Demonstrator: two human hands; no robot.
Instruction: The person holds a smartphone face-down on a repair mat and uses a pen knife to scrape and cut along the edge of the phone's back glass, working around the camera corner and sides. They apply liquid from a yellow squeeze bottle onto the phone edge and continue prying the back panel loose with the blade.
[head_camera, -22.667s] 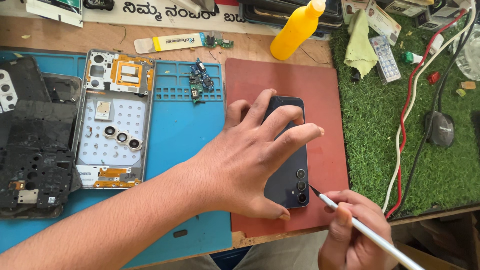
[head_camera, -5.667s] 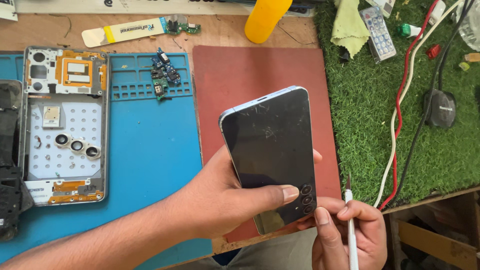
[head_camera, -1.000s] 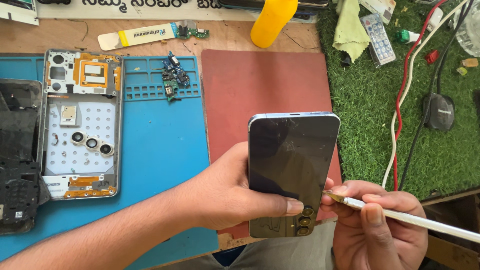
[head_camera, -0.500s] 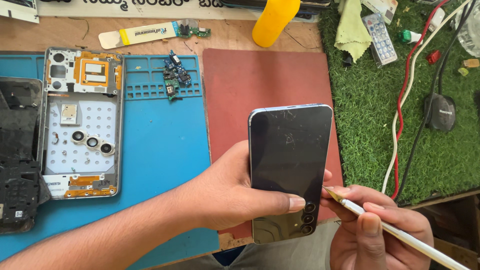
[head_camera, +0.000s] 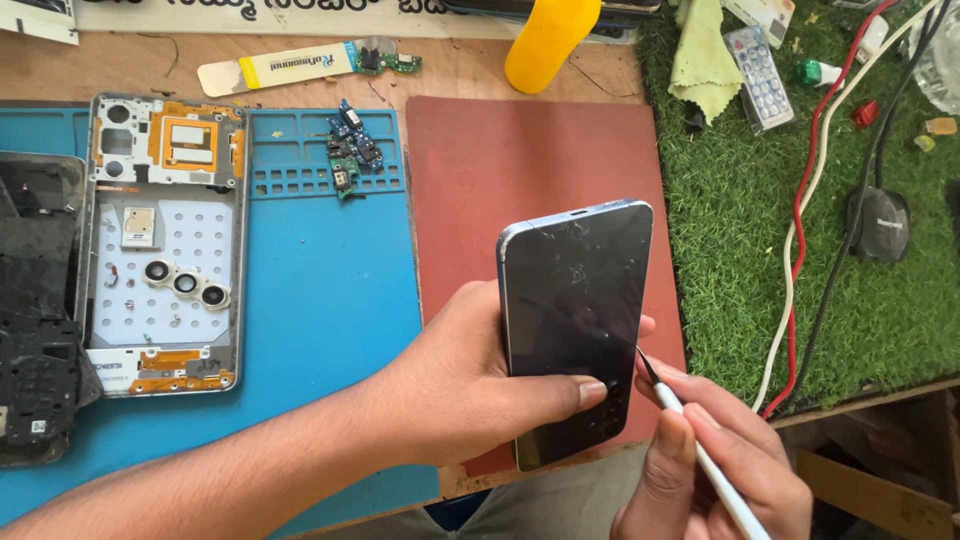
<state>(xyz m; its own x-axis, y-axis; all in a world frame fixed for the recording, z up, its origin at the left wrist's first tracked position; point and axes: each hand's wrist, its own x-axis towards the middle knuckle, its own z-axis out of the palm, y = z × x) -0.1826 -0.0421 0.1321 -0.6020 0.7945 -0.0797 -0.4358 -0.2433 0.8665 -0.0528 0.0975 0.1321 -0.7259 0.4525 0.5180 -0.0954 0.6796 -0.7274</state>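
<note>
Phone (head_camera: 575, 320) within left hand (head_camera: 470, 390) fingers

There is one view only, from a camera worn on the person's head, looking steeply down and slightly forward over the workbench, so no second view shares the scene. It sits close: the left hand (head_camera: 470, 390) gripping the dark phone (head_camera: 575, 330) fills the lower middle, with the right hand (head_camera: 710, 470) cut by the bottom edge. Beyond the grip lies the red mat (head_camera: 500, 160); left of it, the blue mat (head_camera: 330, 290); right of it, the green turf (head_camera: 740, 250).
</note>
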